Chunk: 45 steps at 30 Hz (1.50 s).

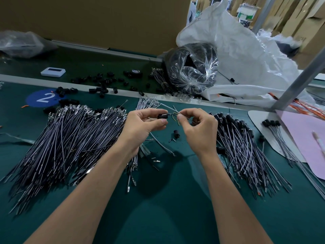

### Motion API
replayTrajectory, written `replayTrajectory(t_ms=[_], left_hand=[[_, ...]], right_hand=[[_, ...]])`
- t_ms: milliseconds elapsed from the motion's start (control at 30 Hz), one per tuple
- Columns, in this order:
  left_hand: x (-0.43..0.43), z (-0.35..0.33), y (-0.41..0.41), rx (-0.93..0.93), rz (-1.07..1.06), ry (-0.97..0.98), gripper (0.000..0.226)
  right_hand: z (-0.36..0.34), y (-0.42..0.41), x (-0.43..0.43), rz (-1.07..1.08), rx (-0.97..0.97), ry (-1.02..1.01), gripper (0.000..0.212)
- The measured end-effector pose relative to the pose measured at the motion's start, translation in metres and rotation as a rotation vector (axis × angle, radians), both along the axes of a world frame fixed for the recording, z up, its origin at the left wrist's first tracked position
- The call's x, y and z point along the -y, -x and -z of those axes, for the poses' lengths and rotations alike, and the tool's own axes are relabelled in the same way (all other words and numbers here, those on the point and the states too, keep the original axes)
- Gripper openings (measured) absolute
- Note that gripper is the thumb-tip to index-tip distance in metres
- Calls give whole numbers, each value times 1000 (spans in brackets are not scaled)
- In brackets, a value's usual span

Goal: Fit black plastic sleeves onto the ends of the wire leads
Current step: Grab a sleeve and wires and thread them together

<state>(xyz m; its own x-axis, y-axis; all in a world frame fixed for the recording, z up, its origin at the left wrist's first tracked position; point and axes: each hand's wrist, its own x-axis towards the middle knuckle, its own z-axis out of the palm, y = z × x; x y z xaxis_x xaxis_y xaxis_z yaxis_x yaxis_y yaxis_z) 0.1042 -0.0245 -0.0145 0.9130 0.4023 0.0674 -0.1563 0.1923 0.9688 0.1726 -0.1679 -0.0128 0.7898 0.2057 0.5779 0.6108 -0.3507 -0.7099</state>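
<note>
Black sleeve (pixel 162 116) in left hand (pixel 140 127) grip, right hand (pixel 198 129) pinching wire (pixel 173 110)

A big white sack (pixel 246 55) slumps at the desk's (pixel 175 217) far edge. A clear bag of black coils (pixel 191 67) leans against the sack's left side. A small white device (pixel 53 71) lies far to its left, and a pink sheet (pixel 302 138) below it to the right.

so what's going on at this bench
A person is fitting a black sleeve onto a wire above the green table. The left hand pinches the sleeve; the right hand pinches the wire next to it. To the left lie bare wires, to the right sleeved ones, further back loose sleeves.
</note>
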Motion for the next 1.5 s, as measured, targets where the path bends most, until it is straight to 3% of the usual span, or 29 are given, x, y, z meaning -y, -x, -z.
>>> replayTrajectory(t_ms=[300, 467, 767, 1000, 1167, 1500], left_hand=[[-3, 0, 0, 34, -116, -34, 26], [0, -2, 2, 42, -94, -115, 27], [2, -4, 3, 81, -45, -14, 22], [4, -3, 2, 100, -46, -65, 21], [4, -3, 2, 111, -45, -23, 16], [1, -3, 3, 90, -40, -171, 12]], right_hand=[[0, 0, -1, -83, -85, 7, 11], [0, -2, -1, -79, -157, -52, 4], [1, -1, -2, -89, -206, -114, 4], [0, 5, -6, -114, -190, -83, 8], [-3, 4, -4, -231, -368, -230, 14], [-2, 2, -3, -283, -403, -217, 15]])
